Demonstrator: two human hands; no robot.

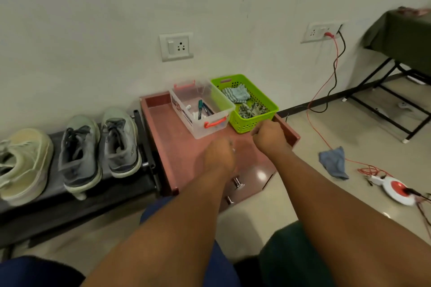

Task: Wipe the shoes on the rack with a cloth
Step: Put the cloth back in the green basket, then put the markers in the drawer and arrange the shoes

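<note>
Your left hand (219,158) and right hand (270,137) reach out over the red cabinet (168,137), each grip curled together; blur hides whether either holds anything. At nine o'clock from your hands, the black rack (77,207) carries two grey sneakers (80,156) (121,142) and a pale shoe (23,165). At twelve o'clock sit a clear box (200,109) and a green basket (251,121) holding a striped cloth (235,94). At three o'clock a blue cloth (333,162) lies on the floor.
</note>
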